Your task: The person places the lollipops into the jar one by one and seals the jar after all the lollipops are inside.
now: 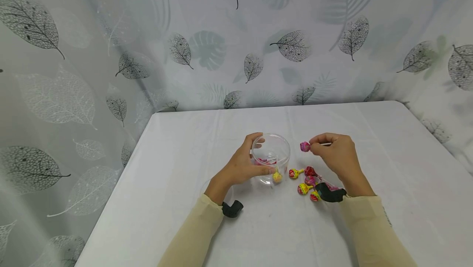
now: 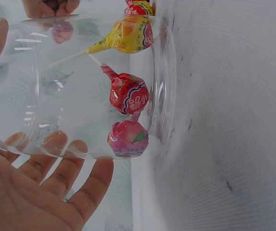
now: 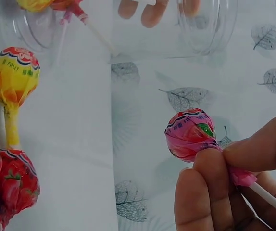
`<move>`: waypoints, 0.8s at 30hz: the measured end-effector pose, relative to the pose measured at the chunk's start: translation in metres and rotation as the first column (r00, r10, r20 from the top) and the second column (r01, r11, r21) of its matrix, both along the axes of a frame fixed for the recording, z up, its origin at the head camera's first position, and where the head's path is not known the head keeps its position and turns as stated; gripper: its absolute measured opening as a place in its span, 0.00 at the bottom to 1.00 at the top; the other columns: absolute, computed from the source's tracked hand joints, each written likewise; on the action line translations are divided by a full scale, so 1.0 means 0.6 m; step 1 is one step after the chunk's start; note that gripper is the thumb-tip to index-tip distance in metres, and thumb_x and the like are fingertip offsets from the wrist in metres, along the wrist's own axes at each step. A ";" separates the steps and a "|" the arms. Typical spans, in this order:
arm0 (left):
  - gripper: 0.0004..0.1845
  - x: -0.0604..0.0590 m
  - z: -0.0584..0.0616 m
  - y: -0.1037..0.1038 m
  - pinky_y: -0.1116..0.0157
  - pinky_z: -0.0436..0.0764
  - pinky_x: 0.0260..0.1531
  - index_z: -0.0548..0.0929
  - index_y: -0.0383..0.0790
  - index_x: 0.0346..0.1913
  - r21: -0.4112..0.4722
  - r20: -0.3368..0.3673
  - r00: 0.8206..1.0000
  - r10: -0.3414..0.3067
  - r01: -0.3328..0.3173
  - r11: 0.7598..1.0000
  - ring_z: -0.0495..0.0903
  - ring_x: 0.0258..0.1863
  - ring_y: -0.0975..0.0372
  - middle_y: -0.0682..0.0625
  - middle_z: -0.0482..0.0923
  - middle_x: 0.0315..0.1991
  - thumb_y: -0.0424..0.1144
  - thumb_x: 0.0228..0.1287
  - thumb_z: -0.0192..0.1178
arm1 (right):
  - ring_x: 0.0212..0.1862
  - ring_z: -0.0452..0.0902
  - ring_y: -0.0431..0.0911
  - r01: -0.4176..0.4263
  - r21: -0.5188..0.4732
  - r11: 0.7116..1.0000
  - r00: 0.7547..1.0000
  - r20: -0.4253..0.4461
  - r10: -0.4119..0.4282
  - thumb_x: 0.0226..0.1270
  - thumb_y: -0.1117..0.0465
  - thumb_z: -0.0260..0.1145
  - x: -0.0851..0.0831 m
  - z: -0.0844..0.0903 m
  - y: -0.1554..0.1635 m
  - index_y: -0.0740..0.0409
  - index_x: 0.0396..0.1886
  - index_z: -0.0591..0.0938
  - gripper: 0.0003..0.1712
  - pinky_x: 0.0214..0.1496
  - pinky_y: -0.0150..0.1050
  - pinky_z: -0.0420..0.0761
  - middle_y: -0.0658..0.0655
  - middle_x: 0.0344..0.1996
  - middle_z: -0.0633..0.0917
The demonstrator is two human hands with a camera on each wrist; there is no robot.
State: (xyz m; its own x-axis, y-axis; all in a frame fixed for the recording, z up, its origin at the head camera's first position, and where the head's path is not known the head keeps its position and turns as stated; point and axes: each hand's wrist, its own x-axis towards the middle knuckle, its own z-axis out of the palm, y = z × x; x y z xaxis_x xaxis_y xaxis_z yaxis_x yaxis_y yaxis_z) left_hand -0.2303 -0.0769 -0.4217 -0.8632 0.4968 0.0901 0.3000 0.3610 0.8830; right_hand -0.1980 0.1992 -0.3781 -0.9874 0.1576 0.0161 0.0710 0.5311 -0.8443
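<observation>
A clear plastic jar (image 1: 271, 156) stands on the white table (image 1: 177, 164), and my left hand (image 1: 246, 164) grips its side, fingers curled round the wall (image 2: 56, 159). Inside lie a yellow lollipop (image 2: 123, 37), a red one (image 2: 128, 94) and a pink one (image 2: 127, 139). My right hand (image 1: 334, 154) pinches the stick of a pink lollipop (image 1: 304, 146) just right of the jar's rim; the right wrist view shows its wrapped head (image 3: 190, 134) above my fingertips (image 3: 210, 173). Several more lollipops (image 1: 304, 180) lie on the table between my hands.
A leaf-patterned curtain (image 1: 236, 37) hangs behind and to both sides of the table. Loose lollipops, a yellow one (image 3: 12, 79) and a red one (image 3: 14, 190), lie under my right wrist. A clear lid (image 1: 207, 187) seems to lie by my left wrist.
</observation>
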 end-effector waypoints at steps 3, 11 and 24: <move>0.56 0.000 0.000 0.000 0.52 0.71 0.70 0.54 0.51 0.80 -0.004 0.004 1.000 0.005 -0.005 1.000 0.66 0.74 0.59 0.56 0.66 0.75 0.48 0.55 0.81 | 0.45 0.82 0.54 0.000 -0.005 1.000 1.000 -0.012 0.000 0.72 0.57 0.65 0.001 0.003 -0.001 0.63 0.45 0.89 0.14 0.41 0.42 0.75 0.63 0.43 0.89; 0.56 0.000 -0.001 0.001 0.52 0.72 0.70 0.54 0.50 0.81 -0.009 0.006 1.000 0.007 -0.007 1.000 0.66 0.74 0.59 0.56 0.66 0.75 0.48 0.55 0.81 | 0.42 0.82 0.48 -0.003 -0.018 1.000 0.999 -0.052 0.002 0.72 0.57 0.66 0.006 0.011 -0.004 0.62 0.44 0.89 0.13 0.38 0.40 0.76 0.60 0.41 0.90; 0.56 -0.001 0.000 0.001 0.51 0.72 0.70 0.54 0.51 0.81 -0.009 0.005 1.000 0.005 -0.005 1.000 0.66 0.74 0.58 0.56 0.66 0.75 0.48 0.55 0.81 | 0.39 0.84 0.39 0.005 -0.033 0.999 0.997 -0.080 -0.007 0.73 0.54 0.67 0.015 0.026 -0.011 0.60 0.45 0.90 0.14 0.41 0.40 0.77 0.58 0.43 0.90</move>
State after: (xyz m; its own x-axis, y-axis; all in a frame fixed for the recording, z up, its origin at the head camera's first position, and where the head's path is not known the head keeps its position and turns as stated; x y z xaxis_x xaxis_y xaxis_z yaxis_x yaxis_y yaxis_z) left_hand -0.2307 -0.0765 -0.4218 -0.8662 0.4930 0.0818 0.2938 0.3701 0.8813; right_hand -0.1887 0.1927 -0.3623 -0.9822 0.1652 0.0896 0.0057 0.5030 -0.8642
